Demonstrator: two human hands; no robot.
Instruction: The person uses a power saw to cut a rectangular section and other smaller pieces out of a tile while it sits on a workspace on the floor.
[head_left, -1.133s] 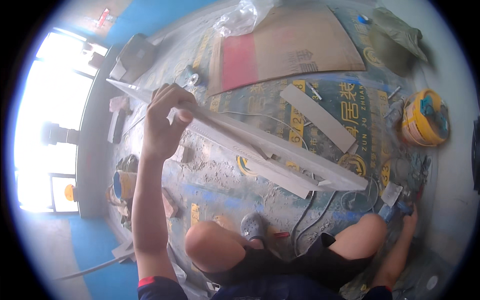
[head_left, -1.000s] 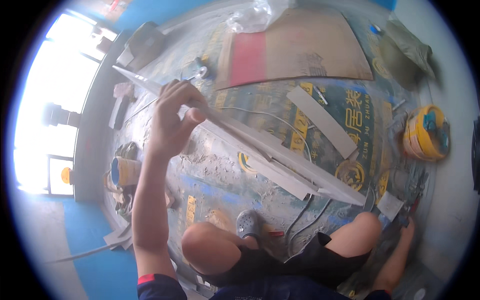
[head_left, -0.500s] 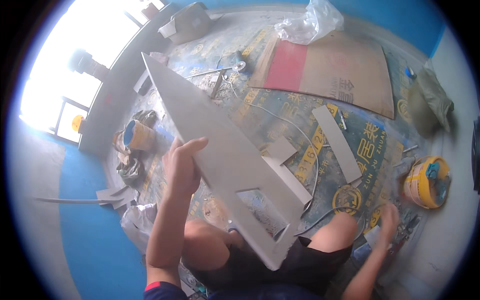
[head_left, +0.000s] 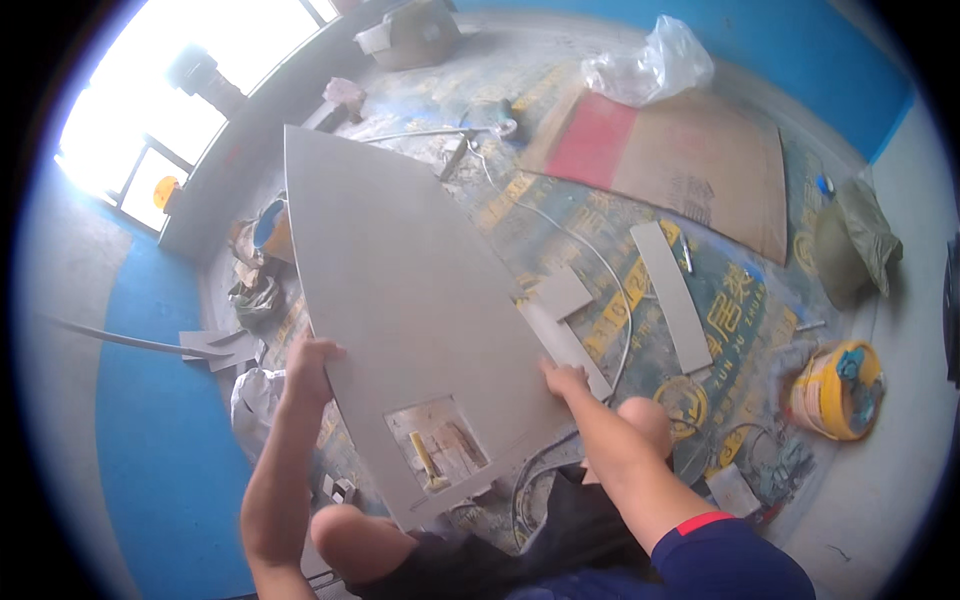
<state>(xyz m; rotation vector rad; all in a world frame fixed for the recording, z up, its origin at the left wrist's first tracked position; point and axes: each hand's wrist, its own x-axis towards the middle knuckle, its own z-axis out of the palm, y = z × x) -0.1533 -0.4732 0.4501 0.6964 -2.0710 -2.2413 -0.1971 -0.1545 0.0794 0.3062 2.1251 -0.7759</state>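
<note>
A large grey tile with a squarish hole cut near its close end is held up in front of me, above my knees. My left hand is closed on its left edge, thumb over the face. At the right edge my right hand grips the same tile, its fingers partly hidden. Through the hole a tool with a yellow handle shows on the floor below. Beyond the right edge lie a small tile piece and a narrow strip, partly covered by the tile.
A long tile offcut lies to the right, with a yellow bucket farther right. A flattened cardboard sheet with a plastic bag is at the back. A cable crosses the printed floor covering. Another bucket stands left.
The tile has turned from steeply slanted to face me more broadly. My right hand has come from the lower right onto its right edge; my left hand has shifted left and down.
</note>
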